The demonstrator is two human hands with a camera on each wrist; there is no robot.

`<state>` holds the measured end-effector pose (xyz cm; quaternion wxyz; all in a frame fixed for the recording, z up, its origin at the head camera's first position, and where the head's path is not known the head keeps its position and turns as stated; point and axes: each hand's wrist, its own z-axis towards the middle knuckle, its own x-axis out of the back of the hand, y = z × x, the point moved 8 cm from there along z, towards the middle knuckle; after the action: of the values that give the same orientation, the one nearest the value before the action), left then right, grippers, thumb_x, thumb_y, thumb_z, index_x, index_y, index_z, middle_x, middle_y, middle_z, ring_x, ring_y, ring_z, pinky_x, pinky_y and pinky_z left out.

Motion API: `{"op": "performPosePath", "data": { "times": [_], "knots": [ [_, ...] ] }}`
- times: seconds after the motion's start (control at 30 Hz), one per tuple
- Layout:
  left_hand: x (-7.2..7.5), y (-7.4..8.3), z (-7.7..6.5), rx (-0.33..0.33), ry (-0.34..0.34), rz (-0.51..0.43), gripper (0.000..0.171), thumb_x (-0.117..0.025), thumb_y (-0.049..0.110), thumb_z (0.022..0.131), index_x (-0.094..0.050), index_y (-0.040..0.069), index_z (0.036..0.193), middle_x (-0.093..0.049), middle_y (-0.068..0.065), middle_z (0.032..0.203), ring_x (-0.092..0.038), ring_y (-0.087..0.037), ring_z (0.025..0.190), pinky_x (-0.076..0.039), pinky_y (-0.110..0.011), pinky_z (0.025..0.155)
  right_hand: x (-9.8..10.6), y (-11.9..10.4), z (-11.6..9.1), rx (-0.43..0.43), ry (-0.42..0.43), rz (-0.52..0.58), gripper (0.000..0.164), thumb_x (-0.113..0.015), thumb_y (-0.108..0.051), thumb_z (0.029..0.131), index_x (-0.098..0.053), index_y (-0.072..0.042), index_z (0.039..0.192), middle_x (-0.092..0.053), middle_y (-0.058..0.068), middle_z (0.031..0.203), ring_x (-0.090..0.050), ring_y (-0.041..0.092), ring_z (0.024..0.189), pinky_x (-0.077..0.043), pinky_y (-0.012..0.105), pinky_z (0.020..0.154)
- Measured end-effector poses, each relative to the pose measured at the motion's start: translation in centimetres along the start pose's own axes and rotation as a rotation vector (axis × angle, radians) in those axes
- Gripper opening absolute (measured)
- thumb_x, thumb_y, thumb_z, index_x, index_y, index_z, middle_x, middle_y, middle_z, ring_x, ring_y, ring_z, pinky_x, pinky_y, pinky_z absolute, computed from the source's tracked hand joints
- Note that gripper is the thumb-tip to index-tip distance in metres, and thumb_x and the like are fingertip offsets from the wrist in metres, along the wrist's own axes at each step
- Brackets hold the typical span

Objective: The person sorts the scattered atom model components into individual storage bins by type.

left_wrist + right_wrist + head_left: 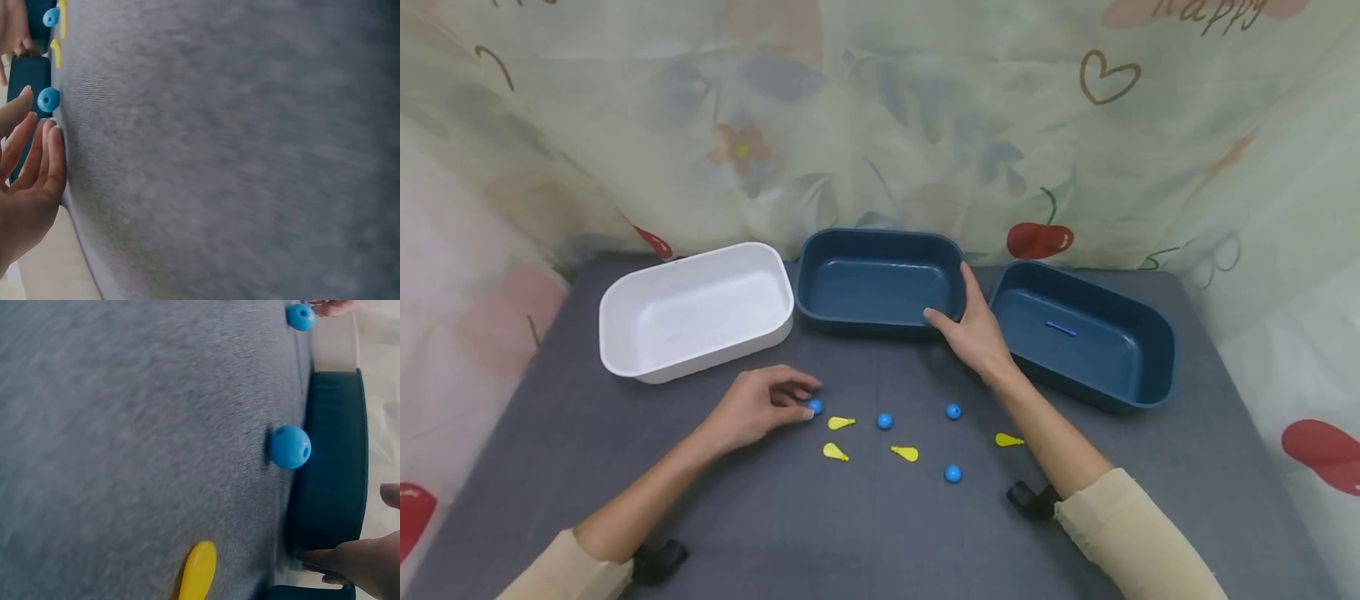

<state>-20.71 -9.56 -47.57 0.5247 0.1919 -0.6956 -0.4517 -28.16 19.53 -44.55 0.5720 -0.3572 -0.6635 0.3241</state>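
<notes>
My left hand (pixel 752 406) reaches to a blue ball (pixel 816 407) on the grey table, thumb tip beside it and fingers loosely bent. In the left wrist view a gap shows between the fingers and that ball (pixel 49 100). My right hand (pixel 979 335) is at the right end of the middle dark blue bin (pixel 880 321). Its fingers extend along the bin's end wall, and the thumb sits above the front rim in the right wrist view. More blue balls (pixel 885 422) and several yellow bulb-shaped pieces (pixel 905 453) lie between the arms.
A white bin (pixel 700 358) stands at the back left. At the back right, another dark blue bin (pixel 1075 379) contains a small purple stick (pixel 1061 328). A patterned curtain (pixel 880 125) hangs behind the bins. Each wrist wears a black device.
</notes>
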Motion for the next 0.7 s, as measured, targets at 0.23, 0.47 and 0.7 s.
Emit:
{"op": "performPosePath", "data": {
  "times": [0.23, 0.47, 0.7],
  "knots": [
    [-0.4, -0.5, -0.1, -0.016, 0.003, 0.018, 0.033, -0.083, 0.012, 0.081, -0.074, 0.012, 0.113, -0.071, 0.002, 0.104, -0.067, -0.011, 0.087, -0.055, -0.026, 0.077, -0.6, 0.8, -0.2, -0.039, -0.028, 0.074, 0.092, -0.061, -0.042, 0.098, 0.005, -0.026, 0.16, -0.003, 0.0, 0.167, -0.008, 0.028, 0.152, -0.014, 0.054, 0.118],
    [-0.5, -0.4, -0.1, -0.079, 0.042, 0.068, 0.026, -0.084, 0.01, 0.08, -0.078, 0.017, 0.104, -0.069, 0.007, 0.1, -0.064, -0.01, 0.085, -0.054, -0.027, 0.075, -1.1, 1.4, -0.2, -0.023, -0.048, 0.053, 0.092, -0.061, -0.04, 0.099, 0.006, -0.023, 0.16, -0.002, 0.001, 0.167, -0.008, 0.028, 0.152, -0.014, 0.055, 0.118],
    [-0.6, -0.4, 0.0, -0.099, 0.067, 0.095, 0.021, -0.084, 0.011, 0.08, -0.079, 0.018, 0.099, -0.069, 0.01, 0.097, -0.063, -0.007, 0.081, -0.053, -0.025, 0.071, -1.4, 1.7, -0.3, 0.004, -0.056, 0.024, 0.091, -0.056, -0.045, 0.1, 0.01, -0.026, 0.159, 0.002, 0.001, 0.167, -0.012, 0.03, 0.151, -0.017, 0.055, 0.118]
  ]
}}
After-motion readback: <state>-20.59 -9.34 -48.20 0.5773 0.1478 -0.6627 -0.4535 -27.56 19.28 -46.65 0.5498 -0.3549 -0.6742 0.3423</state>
